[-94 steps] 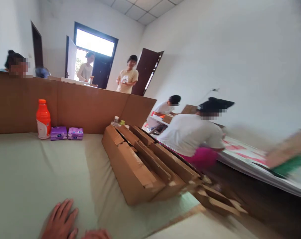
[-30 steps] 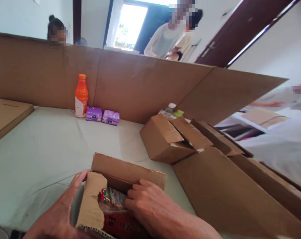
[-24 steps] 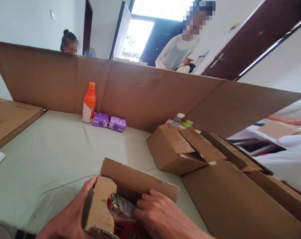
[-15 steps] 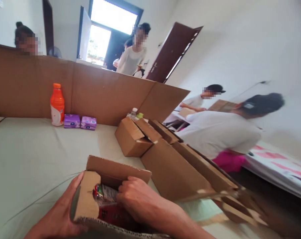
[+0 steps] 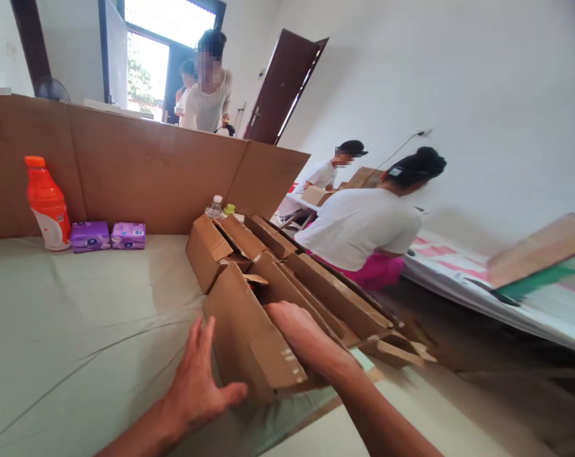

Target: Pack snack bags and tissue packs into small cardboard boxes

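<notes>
A brown cardboard box (image 5: 242,330) leans at the near end of a row of like boxes (image 5: 287,273) on a table with a pale green cloth (image 5: 78,317). My left hand (image 5: 197,381) lies with fingers spread against the box's left side, holding nothing. My right hand (image 5: 306,339) rests on the box's upper right edge, its fingers curled over the top and partly hidden behind the cardboard.
An orange bottle (image 5: 47,203) and two purple packets (image 5: 107,235) stand by a tall cardboard screen (image 5: 139,171) at the back. A person in a white shirt (image 5: 363,228) sits to the right; others stand by the doorway (image 5: 206,89). Another table (image 5: 497,292) runs along the right.
The open box with the red packet between my hands is closed and now leans in the row to the right. My left hand went from gripping its flap to lying flat on its side.
</notes>
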`<state>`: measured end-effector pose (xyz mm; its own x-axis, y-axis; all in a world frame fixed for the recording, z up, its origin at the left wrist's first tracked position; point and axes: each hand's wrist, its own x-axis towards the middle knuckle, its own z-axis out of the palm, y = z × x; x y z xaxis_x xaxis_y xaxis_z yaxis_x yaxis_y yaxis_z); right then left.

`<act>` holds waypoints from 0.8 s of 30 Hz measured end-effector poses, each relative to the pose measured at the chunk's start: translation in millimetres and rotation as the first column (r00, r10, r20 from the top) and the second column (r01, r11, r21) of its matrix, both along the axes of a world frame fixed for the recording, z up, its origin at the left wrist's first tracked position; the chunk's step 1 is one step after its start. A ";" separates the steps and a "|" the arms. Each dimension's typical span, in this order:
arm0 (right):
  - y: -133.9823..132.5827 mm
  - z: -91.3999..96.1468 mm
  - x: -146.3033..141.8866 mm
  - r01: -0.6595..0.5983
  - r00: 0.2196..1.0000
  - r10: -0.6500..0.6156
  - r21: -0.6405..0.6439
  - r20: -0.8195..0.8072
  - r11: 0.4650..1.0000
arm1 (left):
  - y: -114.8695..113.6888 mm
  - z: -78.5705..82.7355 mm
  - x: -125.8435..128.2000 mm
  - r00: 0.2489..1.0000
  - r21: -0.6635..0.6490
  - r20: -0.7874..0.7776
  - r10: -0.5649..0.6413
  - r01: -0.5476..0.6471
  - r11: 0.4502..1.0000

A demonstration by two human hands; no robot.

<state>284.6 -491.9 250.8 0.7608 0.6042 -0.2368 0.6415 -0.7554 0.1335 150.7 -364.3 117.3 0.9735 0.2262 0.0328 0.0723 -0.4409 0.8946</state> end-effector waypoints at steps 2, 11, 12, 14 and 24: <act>2.1 -2.1 10.8 -0.009 0.999 0.011 0.021 -0.053 1.000 | -14.4 -0.2 6.6 0.993 -0.008 -0.075 -0.093 0.093 0.996; 12.0 0.9 29.5 -0.064 0.988 0.080 0.124 -0.135 0.990 | -40.1 0.5 29.2 0.995 0.045 -0.086 -0.045 0.049 0.998; 13.2 1.1 32.0 -0.071 0.987 0.089 0.128 -0.137 0.989 | -41.8 0.9 29.5 0.995 0.043 -0.086 -0.040 0.044 0.998; 15.9 2.8 38.1 -0.083 0.986 0.100 0.130 -0.131 0.988 | -45.3 1.4 30.4 0.995 0.035 -0.091 -0.027 0.031 0.999; 18.1 65.7 29.6 -0.072 0.991 0.044 0.236 0.124 0.969 | -45.3 6.5 31.6 0.992 -0.025 -0.123 -0.020 0.018 1.000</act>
